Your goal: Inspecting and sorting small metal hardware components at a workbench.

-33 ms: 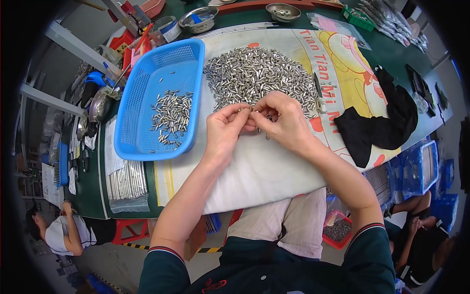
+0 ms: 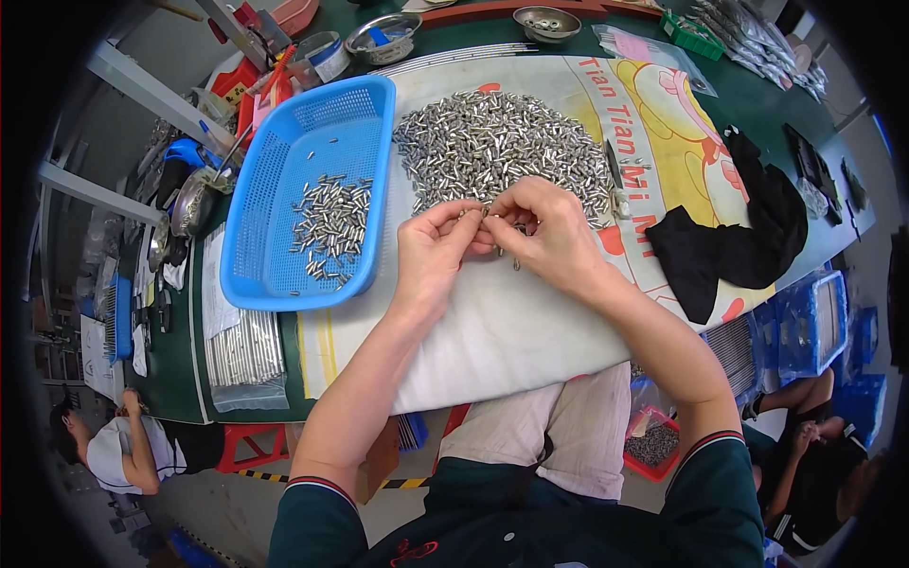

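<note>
My left hand [image 2: 431,256] and my right hand [image 2: 554,237] meet fingertip to fingertip over a white sheet [image 2: 502,331] on the table. Both pinch small silver metal pins [image 2: 488,220] between thumb and fingers; one pin hangs below my right hand. Just beyond the hands lies a large heap of the same silver pins [image 2: 502,142]. To the left stands a blue plastic basket [image 2: 270,279] with a smaller batch of pins [image 2: 331,222] in it.
A black cloth [image 2: 729,246] lies at the right. Two metal bowls [image 2: 383,38] [image 2: 547,21] stand at the far edge. A clear bag of metal rods [image 2: 244,350] sits below the basket. Other people [image 2: 123,445] [image 2: 814,445] sit at lower left and right. Blue crates [image 2: 814,322] stand right.
</note>
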Tool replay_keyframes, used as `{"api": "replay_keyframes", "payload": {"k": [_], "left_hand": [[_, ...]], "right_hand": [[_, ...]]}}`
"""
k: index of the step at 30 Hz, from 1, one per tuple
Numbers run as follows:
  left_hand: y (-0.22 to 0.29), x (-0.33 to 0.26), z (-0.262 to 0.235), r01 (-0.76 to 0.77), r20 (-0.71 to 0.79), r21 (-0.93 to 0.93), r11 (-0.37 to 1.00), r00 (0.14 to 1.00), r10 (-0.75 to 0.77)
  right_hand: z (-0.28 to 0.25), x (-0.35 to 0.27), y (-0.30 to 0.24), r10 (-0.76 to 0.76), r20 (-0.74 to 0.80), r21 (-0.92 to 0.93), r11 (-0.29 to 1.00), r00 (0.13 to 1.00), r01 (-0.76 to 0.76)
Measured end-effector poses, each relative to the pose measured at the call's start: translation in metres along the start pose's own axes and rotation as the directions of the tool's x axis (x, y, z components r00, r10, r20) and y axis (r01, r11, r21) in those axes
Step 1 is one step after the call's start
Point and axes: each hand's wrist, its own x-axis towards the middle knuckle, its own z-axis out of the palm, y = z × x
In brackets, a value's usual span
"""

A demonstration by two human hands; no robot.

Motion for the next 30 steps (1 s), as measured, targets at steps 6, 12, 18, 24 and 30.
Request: {"api": "replay_keyframes", "payload": {"k": [6,12,18,24,30], "left_hand": [[0.001,-0.001,0.004,-0.043,-0.028,0.184,0.982,0.998,0.049],[0.001,-0.003,0.005,-0.118,-0.021,0.292,0.949,0.991,0.13],[0.005,-0.003,0.001,-0.04,-0.015,0.175,0.984,0.999,0.043],[0.003,-0.002,0.006,-0.037,-0.025,0.177,0.983,0.999,0.042],[-0.001,-0.001,0.002,-0.114,0.008,0.264,0.958,0.993,0.116]], "right_hand": [[0.002,-0.003,0.002,-0.037,-0.014,-0.025,0.999,0.999,0.036],[-0.001,-0.002,0.001,-0.074,-0.006,-0.046,0.996,0.997,0.073],[-0.002,-0.001,0.0,-0.024,0.016,-0.001,1.0,1.0,0.024],[-0.008,-0.001,-0.001,0.105,0.064,0.061,0.992,0.992,-0.109],[-0.007,0.002,0.003,0.094,0.113,0.087,0.991,0.989,-0.104]]}}
